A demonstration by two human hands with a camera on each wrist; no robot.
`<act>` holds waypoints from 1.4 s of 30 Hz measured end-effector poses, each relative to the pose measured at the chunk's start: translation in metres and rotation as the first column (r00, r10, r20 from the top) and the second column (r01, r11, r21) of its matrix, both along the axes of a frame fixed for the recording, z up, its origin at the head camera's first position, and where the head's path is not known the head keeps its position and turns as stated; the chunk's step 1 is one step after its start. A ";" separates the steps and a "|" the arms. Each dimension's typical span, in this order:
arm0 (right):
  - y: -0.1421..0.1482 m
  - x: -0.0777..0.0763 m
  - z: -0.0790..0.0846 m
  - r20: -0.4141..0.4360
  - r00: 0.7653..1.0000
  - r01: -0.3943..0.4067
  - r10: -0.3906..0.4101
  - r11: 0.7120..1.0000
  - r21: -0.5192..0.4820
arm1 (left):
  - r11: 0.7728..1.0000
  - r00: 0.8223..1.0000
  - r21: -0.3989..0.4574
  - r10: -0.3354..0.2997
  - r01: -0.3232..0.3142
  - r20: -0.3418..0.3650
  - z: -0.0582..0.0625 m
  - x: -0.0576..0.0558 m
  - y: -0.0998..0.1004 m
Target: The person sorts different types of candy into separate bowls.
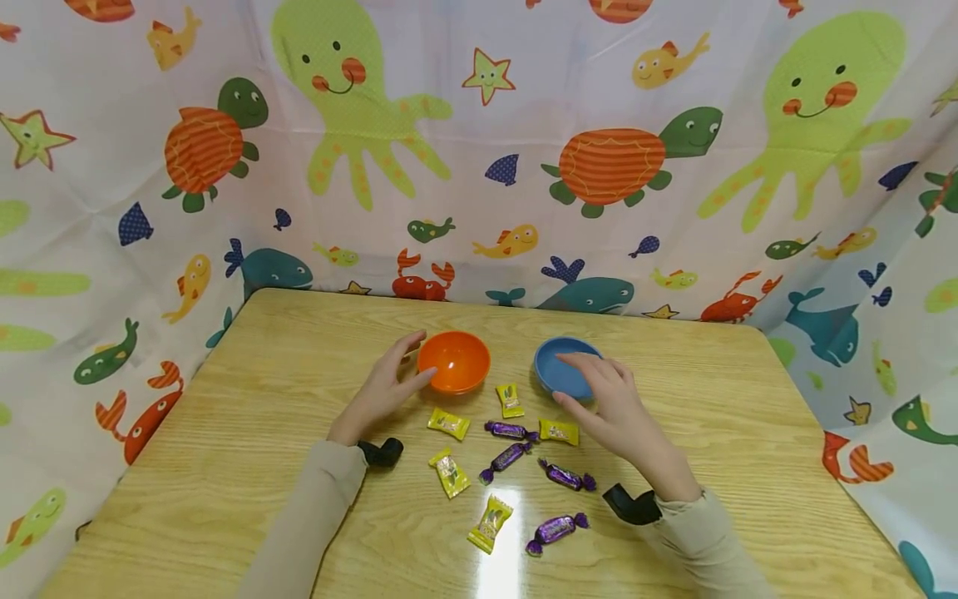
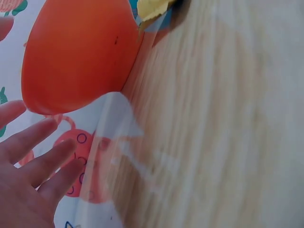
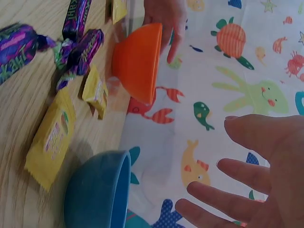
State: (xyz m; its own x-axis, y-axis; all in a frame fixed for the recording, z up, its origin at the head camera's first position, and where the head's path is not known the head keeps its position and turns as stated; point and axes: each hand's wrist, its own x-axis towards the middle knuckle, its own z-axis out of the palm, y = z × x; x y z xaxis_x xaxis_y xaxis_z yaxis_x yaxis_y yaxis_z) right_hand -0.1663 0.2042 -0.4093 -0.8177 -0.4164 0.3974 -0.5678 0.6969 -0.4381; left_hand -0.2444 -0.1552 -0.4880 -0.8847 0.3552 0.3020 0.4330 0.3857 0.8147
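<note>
My left hand (image 1: 383,387) is at the left side of an orange bowl (image 1: 458,366), thumb and fingers spread around it. In the left wrist view its fingers (image 2: 54,164) lie close beside the bowl's wall; whether a fingertip touches is unclear. Over the right side of a blue bowl (image 1: 555,373) hovers my right hand (image 1: 617,408), fingers extended and holding nothing. The right wrist view shows that hand's fingers (image 3: 228,202) apart from the blue bowl's rim. Near the bowls lie yellow-wrapped candies (image 1: 559,432) and purple twist-wrapped candies (image 1: 566,476).
Several more candies, such as a yellow one (image 1: 491,524) and a purple one (image 1: 556,530), are scattered toward the front of the wooden table (image 1: 696,383). A curtain printed with sea animals (image 1: 479,125) hangs behind and at both sides. Black straps (image 1: 632,505) hang at the wrists.
</note>
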 end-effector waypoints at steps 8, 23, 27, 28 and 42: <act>-0.019 -0.006 0.000 0.013 0.998 -0.064 0.065 0.998 -0.005 | 0.996 0.994 0.082 -0.041 0.032 0.103 -0.008 -0.003 0.006; -0.068 -0.013 -0.005 0.024 0.988 -0.153 0.154 0.988 -0.024 | 0.995 0.992 0.100 -0.034 0.021 0.123 -0.024 -0.005 0.010; -0.079 -0.013 -0.010 0.027 0.985 -0.169 0.170 0.985 -0.031 | 0.993 0.991 0.115 -0.044 0.030 0.124 -0.026 -0.005 0.010; -0.082 -0.012 -0.011 0.030 0.984 -0.174 0.175 0.984 -0.034 | 0.993 0.991 0.117 -0.046 0.032 0.124 -0.026 -0.005 0.010; -0.121 -0.010 -0.030 0.069 0.981 -0.183 0.181 0.983 0.027 | 0.991 0.988 0.127 -0.050 0.032 0.145 -0.025 -0.004 0.010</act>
